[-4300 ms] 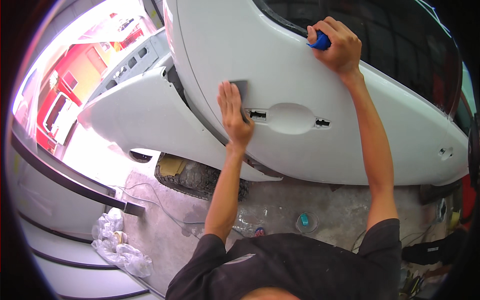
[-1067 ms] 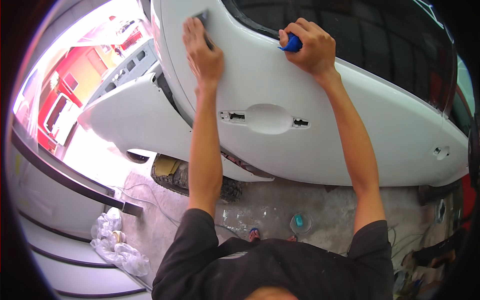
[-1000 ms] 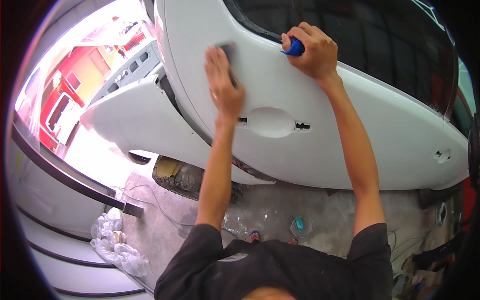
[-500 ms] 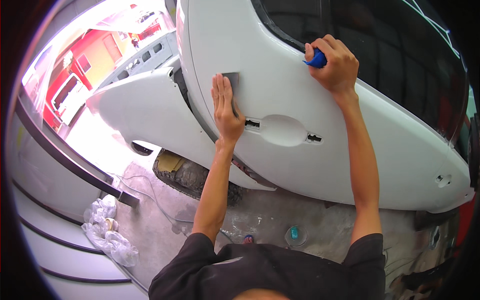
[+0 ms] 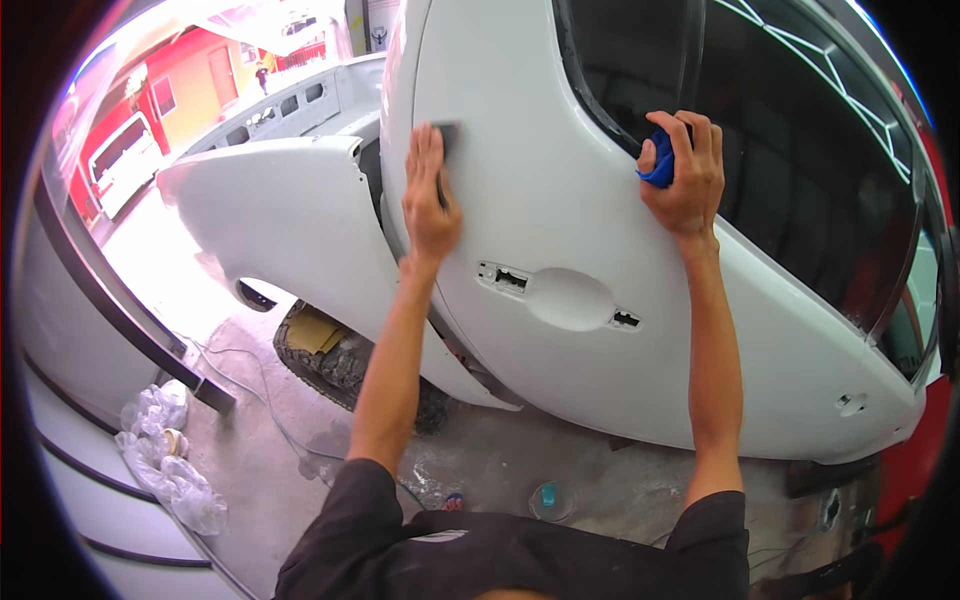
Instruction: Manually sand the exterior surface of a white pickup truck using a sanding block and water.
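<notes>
Left hand (image 5: 430, 200) slid up; sanding pad (image 5: 447, 140) under fingers (image 5: 428, 150).

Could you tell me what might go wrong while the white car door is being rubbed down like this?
1. The left hand presses the small dark grey sanding pad close to the white car door's front edge; it could slip into the gap beside the white front fender.
2. The right hand grips a blue cloth-like object at the window edge; losing that brace might unbalance the person.

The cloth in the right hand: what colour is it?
Blue; the cloth shows bunched in the right hand in the head view.
</notes>
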The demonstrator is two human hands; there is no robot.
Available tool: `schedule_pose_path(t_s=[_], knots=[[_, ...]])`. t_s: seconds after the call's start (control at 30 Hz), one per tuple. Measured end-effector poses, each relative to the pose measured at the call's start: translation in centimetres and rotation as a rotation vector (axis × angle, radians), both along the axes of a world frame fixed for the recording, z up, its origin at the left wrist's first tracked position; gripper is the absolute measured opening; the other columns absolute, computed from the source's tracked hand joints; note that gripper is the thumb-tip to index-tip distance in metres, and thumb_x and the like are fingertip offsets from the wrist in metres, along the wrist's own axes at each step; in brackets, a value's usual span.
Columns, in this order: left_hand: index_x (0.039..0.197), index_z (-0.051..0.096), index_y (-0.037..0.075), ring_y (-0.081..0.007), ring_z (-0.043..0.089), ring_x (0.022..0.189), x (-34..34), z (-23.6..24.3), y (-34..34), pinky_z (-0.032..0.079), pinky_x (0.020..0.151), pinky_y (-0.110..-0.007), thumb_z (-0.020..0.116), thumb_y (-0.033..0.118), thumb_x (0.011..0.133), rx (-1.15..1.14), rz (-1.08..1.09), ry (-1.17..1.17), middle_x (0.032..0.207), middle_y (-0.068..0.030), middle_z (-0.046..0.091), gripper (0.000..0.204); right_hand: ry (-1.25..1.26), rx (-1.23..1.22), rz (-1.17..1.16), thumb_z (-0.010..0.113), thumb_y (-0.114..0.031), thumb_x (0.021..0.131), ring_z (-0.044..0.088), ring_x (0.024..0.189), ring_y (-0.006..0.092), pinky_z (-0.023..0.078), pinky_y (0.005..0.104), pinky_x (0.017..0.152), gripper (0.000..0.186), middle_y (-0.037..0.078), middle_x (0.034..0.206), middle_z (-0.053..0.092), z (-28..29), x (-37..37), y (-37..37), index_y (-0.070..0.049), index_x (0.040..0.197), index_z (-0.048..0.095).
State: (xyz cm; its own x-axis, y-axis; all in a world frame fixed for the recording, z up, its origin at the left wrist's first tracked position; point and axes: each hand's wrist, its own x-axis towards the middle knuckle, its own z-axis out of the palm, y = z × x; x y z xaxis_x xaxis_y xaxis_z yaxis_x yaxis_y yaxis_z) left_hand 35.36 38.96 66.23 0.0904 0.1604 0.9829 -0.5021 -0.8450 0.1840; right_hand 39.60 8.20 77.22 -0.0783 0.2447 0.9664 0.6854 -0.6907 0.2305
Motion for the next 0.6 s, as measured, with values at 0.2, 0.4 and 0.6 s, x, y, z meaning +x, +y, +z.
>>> schedule_pose_path(t_s=[0.2,0.4,0.6], knots=[[0.144,0.056,0.004,-0.0300,0.048,0.142,2.3,14.7,7.7,0.036,0.118,-0.036,0.047,0.012,0.106,0.208,-0.093,0.208,0.149,-0.0165,0.054,0.040,0.105,0.006,-0.024,0.067,-0.014,0.081,0.039,0.116,0.0356,0.038,0.0488,0.103,0.054,0.016,0.118,0.040,-0.7,0.9,-0.4,-0.014,0.133,0.054],[0.138,0.059,-0.001,-0.0161,0.054,0.076,-5.4,2.1,7.5,0.048,0.073,-0.029,0.046,0.004,0.104,-0.154,-0.301,0.223,0.107,-0.0196,0.072,0.037,0.076,0.079,0.127,0.062,-0.020,0.078,0.038,0.115,0.0323,0.032,0.0482,0.104,0.047,0.018,0.116,0.042,0.3,-1.4,3.2,-0.009,0.124,0.059],[0.132,0.061,-0.004,-0.0208,0.069,0.086,-11.6,-10.4,4.1,0.055,0.082,-0.034,0.043,0.003,0.104,-0.387,-0.412,0.457,0.106,-0.0165,0.074,0.034,0.126,-0.367,-0.049,0.072,-0.029,0.074,0.039,0.126,0.0375,0.029,0.0538,0.104,0.045,0.011,0.133,0.049,0.6,-3.4,15.3,-0.023,0.118,0.067]])
